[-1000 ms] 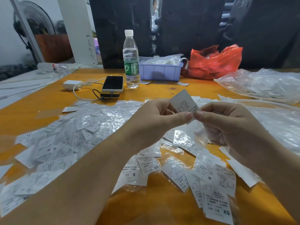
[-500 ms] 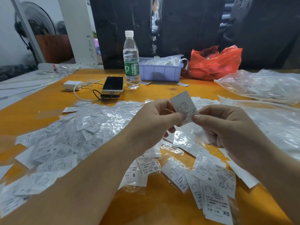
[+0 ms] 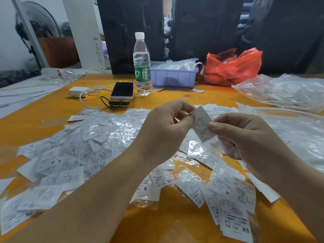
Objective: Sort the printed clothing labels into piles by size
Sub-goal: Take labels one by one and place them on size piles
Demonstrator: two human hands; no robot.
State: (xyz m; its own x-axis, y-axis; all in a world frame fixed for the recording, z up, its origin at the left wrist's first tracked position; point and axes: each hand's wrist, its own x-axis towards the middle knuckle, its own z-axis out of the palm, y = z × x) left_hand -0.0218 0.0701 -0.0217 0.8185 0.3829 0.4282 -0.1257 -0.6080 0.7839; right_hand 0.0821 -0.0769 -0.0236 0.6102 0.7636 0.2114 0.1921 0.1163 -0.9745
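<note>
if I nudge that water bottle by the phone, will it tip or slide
The bottle is tall, narrow and upright, so it probably tips if pushed high. It looks nearly full, so likely heavy enough to resist a light nudge. It stands close beside the phone.

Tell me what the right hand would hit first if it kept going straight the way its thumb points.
The right hand points left toward the left hand. Past the held label that both pinch, it would likely meet the left hand's fingertips first; depth is uncertain.

Labels (image 3: 57, 179) looking matt white paper; loose sleeves (image 3: 112, 130) gleaming as glossy clear plastic; tabletop (image 3: 35, 120) showing smooth orange finish; bottle (image 3: 142, 67) shining clear plastic.
</note>
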